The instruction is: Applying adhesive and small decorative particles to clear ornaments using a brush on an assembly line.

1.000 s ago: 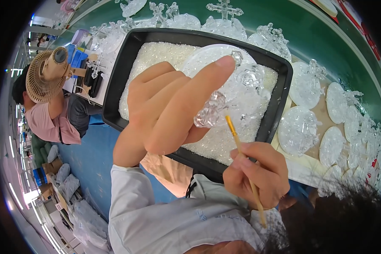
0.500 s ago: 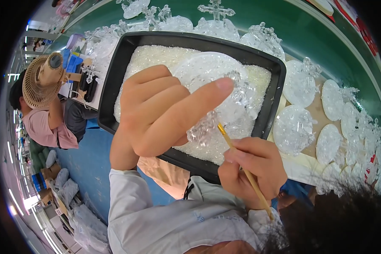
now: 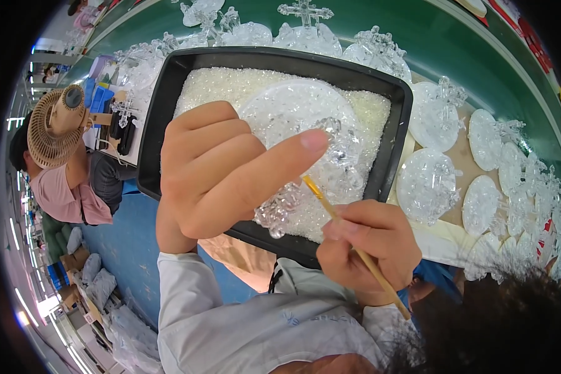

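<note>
My left hand (image 3: 218, 174) is closed around a clear crystal-like ornament, its index finger stretched across the front and the other fingers curled. The ornament has a round whitish disc (image 3: 296, 103) with glittering chips, and lumpy transparent decorations (image 3: 279, 210) showing below the finger. Part of the piece is covered by my hand. My right hand (image 3: 374, 246) pinches a thin wooden paintbrush (image 3: 380, 280). The brush tip lies close to the ornament's lower decorations; whether it touches cannot be told. Beneath both hands is a black tray (image 3: 148, 146) with white glittering granules (image 3: 371, 112).
Several similar clear ornaments (image 3: 427, 184) stand right of the tray, and more line its far side, including a clear cross (image 3: 305, 12). A green tabletop (image 3: 474, 68) stretches behind. On the left, a person in a pink shirt (image 3: 75, 193) sits by a beige fan (image 3: 56, 128).
My left hand has shifted slightly left and down with the ornament, whose lower decorations now show more fully. The paintbrush tip has followed leftward. The whole view has drifted slightly.
</note>
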Demonstrator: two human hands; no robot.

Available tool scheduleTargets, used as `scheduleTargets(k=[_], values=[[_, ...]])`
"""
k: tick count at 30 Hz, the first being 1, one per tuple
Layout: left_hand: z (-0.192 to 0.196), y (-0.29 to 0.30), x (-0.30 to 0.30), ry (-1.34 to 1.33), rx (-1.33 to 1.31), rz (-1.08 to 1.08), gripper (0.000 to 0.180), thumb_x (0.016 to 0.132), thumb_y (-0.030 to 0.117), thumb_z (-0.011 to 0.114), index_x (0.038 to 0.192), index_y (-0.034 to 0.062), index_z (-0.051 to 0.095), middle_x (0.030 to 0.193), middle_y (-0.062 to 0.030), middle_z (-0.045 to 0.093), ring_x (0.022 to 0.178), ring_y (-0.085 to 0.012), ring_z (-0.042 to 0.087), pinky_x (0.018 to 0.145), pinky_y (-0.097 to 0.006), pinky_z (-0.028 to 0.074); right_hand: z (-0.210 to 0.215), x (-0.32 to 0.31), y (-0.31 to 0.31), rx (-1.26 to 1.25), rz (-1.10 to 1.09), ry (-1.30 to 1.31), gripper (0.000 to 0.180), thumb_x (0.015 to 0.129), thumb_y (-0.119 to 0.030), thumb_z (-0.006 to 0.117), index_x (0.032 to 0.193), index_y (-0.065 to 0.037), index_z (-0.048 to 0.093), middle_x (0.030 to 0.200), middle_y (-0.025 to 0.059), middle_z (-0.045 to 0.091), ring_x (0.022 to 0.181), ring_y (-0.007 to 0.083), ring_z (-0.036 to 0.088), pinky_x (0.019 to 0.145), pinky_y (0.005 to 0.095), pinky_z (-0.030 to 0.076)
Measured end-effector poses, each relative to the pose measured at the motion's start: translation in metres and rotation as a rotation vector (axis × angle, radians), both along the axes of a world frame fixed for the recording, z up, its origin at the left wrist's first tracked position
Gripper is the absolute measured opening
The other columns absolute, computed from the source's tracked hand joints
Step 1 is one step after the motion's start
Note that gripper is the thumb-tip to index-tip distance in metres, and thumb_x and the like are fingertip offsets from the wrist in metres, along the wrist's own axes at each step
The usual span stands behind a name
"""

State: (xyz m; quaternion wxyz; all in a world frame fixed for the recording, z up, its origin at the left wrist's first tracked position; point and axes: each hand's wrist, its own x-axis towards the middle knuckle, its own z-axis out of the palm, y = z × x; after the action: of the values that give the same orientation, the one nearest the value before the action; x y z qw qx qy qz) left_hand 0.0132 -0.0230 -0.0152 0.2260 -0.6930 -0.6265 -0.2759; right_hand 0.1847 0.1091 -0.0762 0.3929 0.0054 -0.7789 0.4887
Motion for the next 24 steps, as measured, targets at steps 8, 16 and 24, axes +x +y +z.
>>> scheduleTargets(k=[8, 16, 24], values=[[-0.001, 0.002, 0.0, 0.022, 0.027, -0.01, 0.02, 0.088, 0.006, 0.061, 0.1, -0.0095, 0.061, 0.055, -0.0057, 0.049, 0.042, -0.0184, 0.04, 0.042, -0.032, 0.037, 0.004, -0.005, -0.003, -0.018, -0.016, -0.02, 0.017, 0.073, 0.004, 0.068, 0.087, -0.004, 0.062, 0.083, 0.0156, 0.066, 0.064, 0.0205, 0.065, 0.055, 0.0274, 0.052], [-0.004, 0.001, -0.001, -0.008, 0.025, -0.022, 0.026, 0.079, 0.0, 0.065, 0.102, -0.0105, 0.061, 0.056, -0.0043, 0.047, 0.043, -0.0173, 0.039, 0.043, -0.032, 0.037, 0.001, -0.003, 0.003, -0.085, 0.119, 0.019, 0.02, 0.071, 0.005, 0.069, 0.087, -0.003, 0.061, 0.082, 0.0173, 0.065, 0.059, 0.0213, 0.063, 0.053, 0.0261, 0.052], [-0.002, -0.005, 0.0, -0.03, -0.015, 0.018, 0.029, 0.073, -0.002, 0.068, 0.102, -0.0087, 0.064, 0.055, -0.0039, 0.046, 0.044, -0.0178, 0.04, 0.045, -0.032, 0.037, -0.005, -0.004, -0.008, -0.083, 0.004, 0.03, 0.022, 0.07, 0.002, 0.071, 0.089, -0.005, 0.063, 0.086, 0.0161, 0.066, 0.06, 0.0224, 0.065, 0.054, 0.0271, 0.052]])
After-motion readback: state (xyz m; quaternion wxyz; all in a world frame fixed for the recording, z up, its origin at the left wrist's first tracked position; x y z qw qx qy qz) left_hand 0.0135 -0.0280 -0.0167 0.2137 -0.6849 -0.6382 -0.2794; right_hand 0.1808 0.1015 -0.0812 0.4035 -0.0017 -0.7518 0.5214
